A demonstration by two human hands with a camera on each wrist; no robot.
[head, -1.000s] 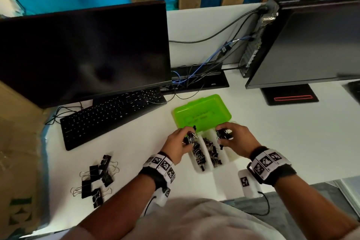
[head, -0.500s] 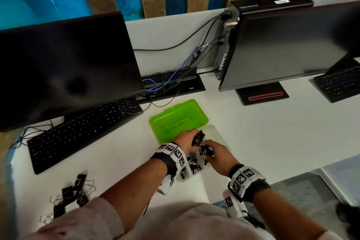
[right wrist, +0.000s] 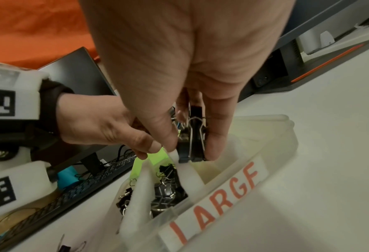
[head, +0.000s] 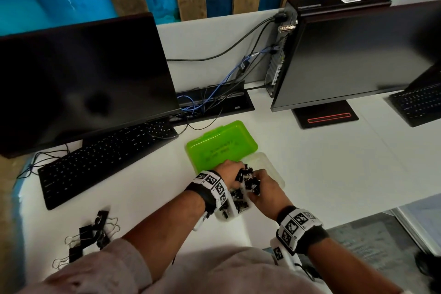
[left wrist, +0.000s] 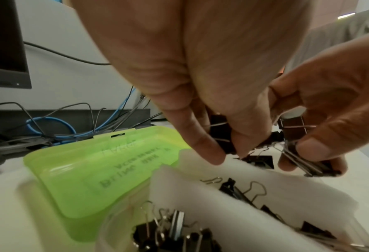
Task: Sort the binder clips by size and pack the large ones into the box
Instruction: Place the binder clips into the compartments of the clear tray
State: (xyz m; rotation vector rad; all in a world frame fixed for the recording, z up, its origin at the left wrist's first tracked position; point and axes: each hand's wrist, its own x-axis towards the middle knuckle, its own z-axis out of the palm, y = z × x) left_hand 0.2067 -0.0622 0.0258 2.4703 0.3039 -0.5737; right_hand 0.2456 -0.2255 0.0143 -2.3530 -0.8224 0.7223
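On a white desk, two dark monitors are seen, one at the left and one at the right, with a black keyboard set before the left one and tangled cables gathered between them. Near the desk's front edge a clear box is placed, its green lid folded back toward the monitors. White foam dividers split the box into compartments, and a label reading "LARGE" is fixed to its side wall. Small black clips are piled in the two compartments nearer the left arm; the compartment by the label is seen bare at the bottom.

Both hands are held close together over the box. The left hand is curled, and a black clip is pinched between its thumb and fingertips. The right hand is likewise closed: a large clip is gripped between thumb and fingers, just above the foam by the labelled compartment, and another dark clip appears to be kept further up in the same grasp.

Well apart, at the desk's left front corner, a loose cluster of clips with wire handles spread is left lying beside a pale sleeve.
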